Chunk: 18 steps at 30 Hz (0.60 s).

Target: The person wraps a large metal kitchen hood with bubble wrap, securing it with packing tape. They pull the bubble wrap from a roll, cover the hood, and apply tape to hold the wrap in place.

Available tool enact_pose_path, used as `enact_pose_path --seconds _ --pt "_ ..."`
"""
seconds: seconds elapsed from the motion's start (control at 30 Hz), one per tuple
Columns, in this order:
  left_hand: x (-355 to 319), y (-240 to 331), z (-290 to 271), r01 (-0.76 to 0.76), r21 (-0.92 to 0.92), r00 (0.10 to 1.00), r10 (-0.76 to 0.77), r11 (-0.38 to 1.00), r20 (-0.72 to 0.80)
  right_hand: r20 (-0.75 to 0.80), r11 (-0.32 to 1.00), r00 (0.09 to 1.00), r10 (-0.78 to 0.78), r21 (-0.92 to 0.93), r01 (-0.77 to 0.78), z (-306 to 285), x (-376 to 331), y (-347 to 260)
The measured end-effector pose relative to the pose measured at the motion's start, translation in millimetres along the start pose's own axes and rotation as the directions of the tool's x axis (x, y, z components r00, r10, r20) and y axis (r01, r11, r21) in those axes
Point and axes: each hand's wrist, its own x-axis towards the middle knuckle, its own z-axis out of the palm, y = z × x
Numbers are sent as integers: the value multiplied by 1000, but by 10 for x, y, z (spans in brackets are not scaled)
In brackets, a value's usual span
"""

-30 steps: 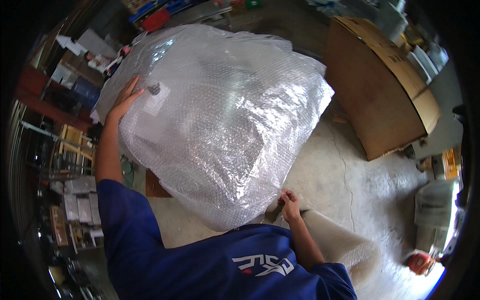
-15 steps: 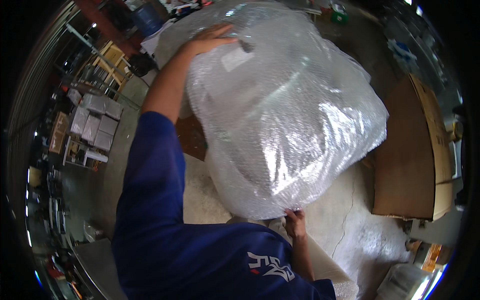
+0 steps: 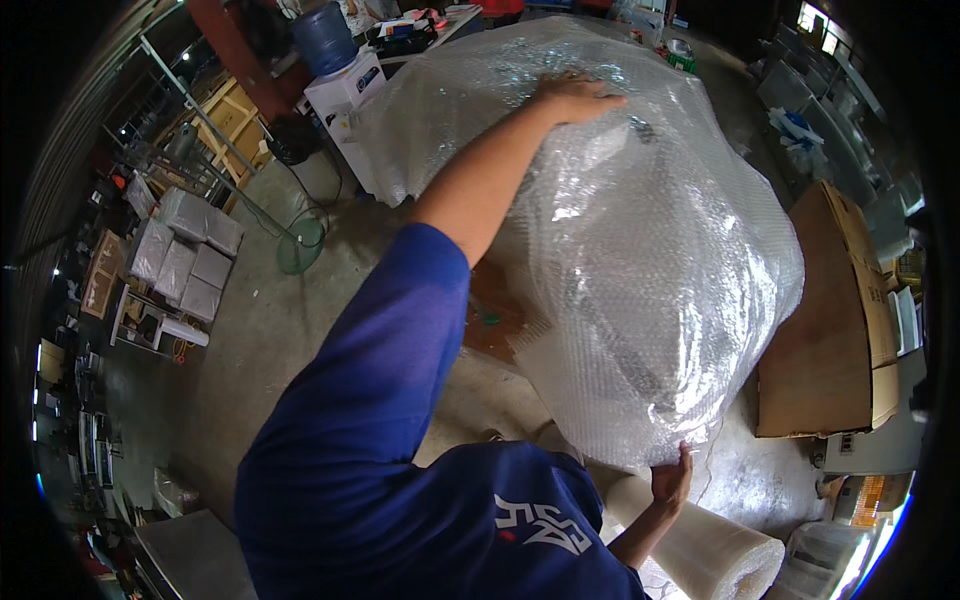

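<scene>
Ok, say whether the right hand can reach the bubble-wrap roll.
Probably yes: the right hand, at the edge of the clear sheet, appears close to the roll, with nothing visible between, though depth is hard to judge.

The bubble-wrap sheet (image 3: 650, 280) spreads from upper centre toward lower right. The bubble-wrap roll (image 3: 722, 552) lies below its lower edge; a cardboard box (image 3: 815, 335) stands right of the sheet. At the upper left, a water jug (image 3: 322, 40) sits on a water dispenser (image 3: 343, 97), with wrapped packages (image 3: 185, 250) farther left.

Brown carton (image 3: 815, 330) and perhaps green basket (image 3: 682, 63)
</scene>
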Motion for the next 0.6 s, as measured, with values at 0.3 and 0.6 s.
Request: enact_pose_path --seconds 0.3,0.6 --pt "-108 -138 -48 -111 14 991 109 994 73 -229 890 943 -242 -440 122 -582 -275 -279" --pt "-268 -1044 -544 -469 -594 859 495 654 -134 -545 742 588 -598 -653 150 -225 -349 -485"
